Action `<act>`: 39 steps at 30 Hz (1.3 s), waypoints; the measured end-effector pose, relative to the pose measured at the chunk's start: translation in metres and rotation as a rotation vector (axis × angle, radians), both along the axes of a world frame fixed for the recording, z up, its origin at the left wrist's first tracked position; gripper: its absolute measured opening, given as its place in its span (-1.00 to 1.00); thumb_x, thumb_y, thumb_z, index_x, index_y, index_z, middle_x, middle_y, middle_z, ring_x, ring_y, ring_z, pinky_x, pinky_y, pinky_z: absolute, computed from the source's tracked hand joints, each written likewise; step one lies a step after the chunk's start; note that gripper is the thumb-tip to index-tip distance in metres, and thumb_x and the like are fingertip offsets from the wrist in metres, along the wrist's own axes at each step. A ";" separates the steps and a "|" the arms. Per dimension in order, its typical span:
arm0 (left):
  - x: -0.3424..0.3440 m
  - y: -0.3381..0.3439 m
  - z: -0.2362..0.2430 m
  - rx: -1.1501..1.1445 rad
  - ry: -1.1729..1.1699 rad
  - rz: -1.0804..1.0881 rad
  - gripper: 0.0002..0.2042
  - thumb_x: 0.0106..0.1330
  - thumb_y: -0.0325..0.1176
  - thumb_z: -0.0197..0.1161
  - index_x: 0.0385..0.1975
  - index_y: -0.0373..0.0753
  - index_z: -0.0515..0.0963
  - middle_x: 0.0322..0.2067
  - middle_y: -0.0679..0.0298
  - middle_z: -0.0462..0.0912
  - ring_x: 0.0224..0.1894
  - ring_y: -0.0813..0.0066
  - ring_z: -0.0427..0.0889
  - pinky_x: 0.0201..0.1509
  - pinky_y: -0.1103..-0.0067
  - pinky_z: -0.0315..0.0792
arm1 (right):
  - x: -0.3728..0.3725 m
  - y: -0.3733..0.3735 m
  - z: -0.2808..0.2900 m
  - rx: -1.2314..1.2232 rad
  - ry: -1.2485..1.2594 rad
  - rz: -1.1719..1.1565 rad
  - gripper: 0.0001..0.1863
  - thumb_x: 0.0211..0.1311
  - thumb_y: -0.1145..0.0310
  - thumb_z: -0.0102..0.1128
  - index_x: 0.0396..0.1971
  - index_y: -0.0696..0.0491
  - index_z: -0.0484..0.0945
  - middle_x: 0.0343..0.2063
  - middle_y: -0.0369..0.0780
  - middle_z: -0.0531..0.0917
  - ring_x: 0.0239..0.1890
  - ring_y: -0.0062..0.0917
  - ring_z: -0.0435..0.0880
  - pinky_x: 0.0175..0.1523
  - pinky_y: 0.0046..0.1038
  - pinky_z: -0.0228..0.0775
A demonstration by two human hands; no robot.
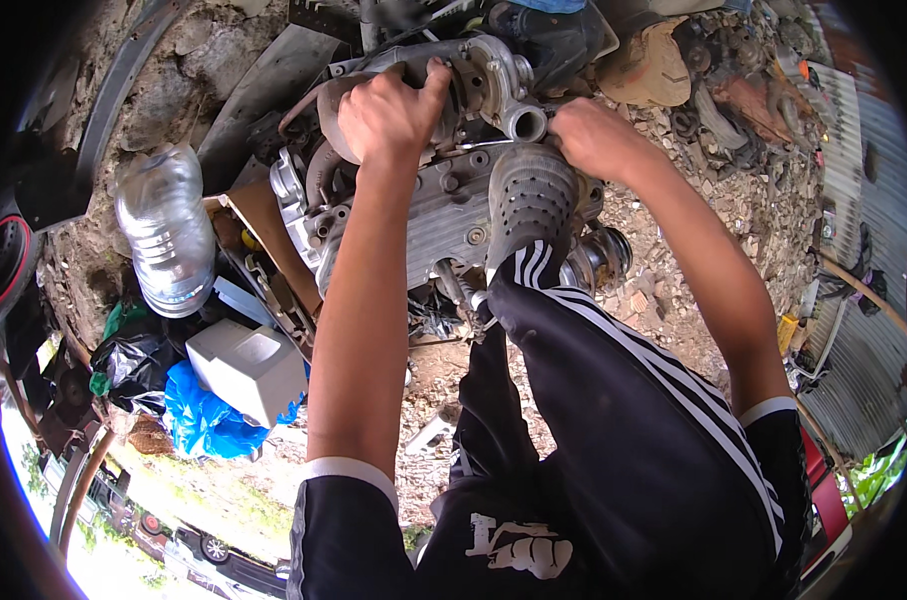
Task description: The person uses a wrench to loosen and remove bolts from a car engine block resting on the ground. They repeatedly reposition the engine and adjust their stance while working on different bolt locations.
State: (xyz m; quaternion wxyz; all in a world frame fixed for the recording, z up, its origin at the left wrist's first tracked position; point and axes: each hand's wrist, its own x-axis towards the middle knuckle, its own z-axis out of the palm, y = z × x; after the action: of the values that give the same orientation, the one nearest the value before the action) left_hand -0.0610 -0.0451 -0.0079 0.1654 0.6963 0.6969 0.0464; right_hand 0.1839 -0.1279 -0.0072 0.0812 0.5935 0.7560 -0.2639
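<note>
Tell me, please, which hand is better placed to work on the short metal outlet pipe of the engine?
Probably the right hand: it sits beside the metal outlet pipe. The left hand grips the engine housing farther left, seemingly steadying it.

Tight access: left hand (389, 112) grips the engine block (434, 215) top, right hand (599, 138) at its right edge, shoe (531, 205) braced on the middle. Left edge blocked by cardboard (264, 225), clear plastic bottle (166, 240), grey box (249, 370). Open gravel ground (664, 310) right of the block.
</note>
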 end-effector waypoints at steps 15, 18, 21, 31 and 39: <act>0.002 0.000 -0.004 0.067 -0.059 -0.023 -0.31 0.20 0.42 0.02 -0.15 -0.10 0.75 -0.31 -0.16 0.72 -0.13 -0.14 0.71 0.07 0.21 0.53 | 0.042 -0.035 -0.027 -0.037 0.209 -0.288 -0.61 0.32 0.07 0.28 -0.09 0.09 0.71 -0.26 -0.01 0.72 -0.12 -0.09 0.68 0.03 -0.15 0.47; -0.001 -0.010 0.001 0.114 -0.046 -0.052 -0.39 0.27 0.30 0.03 -0.23 -0.16 0.75 -0.36 -0.14 0.73 -0.19 -0.09 0.74 0.05 0.26 0.54 | 0.043 -0.047 -0.043 -0.063 0.223 -0.394 -0.52 0.33 -0.11 0.22 -0.04 -0.02 0.72 -0.20 -0.02 0.74 -0.09 -0.10 0.70 0.05 -0.21 0.49; 0.003 -0.003 -0.001 0.111 -0.050 -0.033 -0.41 0.26 0.28 0.05 -0.23 -0.15 0.75 -0.36 -0.15 0.73 -0.19 -0.10 0.74 0.05 0.26 0.54 | 0.048 -0.034 -0.045 -0.118 0.205 -0.352 -0.55 0.26 -0.11 0.29 -0.05 -0.10 0.74 -0.19 -0.01 0.74 -0.09 -0.09 0.71 0.06 -0.24 0.50; 0.002 -0.001 -0.001 0.146 -0.053 -0.004 -0.40 0.20 0.31 0.13 -0.11 -0.09 0.76 -0.34 -0.09 0.74 -0.20 -0.09 0.74 0.00 0.21 0.58 | 0.059 -0.006 -0.083 -0.175 0.347 -0.188 -0.56 0.27 -0.10 0.28 -0.02 -0.13 0.73 -0.15 -0.06 0.74 -0.06 -0.09 0.69 0.11 -0.21 0.48; 0.000 -0.002 -0.003 0.261 -0.101 -0.037 -0.48 0.20 0.14 0.20 -0.30 -0.27 0.76 -0.46 -0.09 0.72 -0.35 -0.09 0.74 -0.13 0.22 0.59 | 0.006 0.013 -0.025 -0.285 0.063 -0.115 -0.73 0.29 0.10 0.26 -0.15 -0.10 0.76 -0.20 -0.04 0.74 -0.11 -0.09 0.71 0.05 -0.14 0.54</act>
State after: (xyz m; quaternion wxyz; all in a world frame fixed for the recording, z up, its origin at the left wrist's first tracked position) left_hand -0.0610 -0.0474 -0.0106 0.1090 0.7215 0.6627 0.1686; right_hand 0.1900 -0.1145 -0.0323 0.1254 0.6096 0.6779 -0.3912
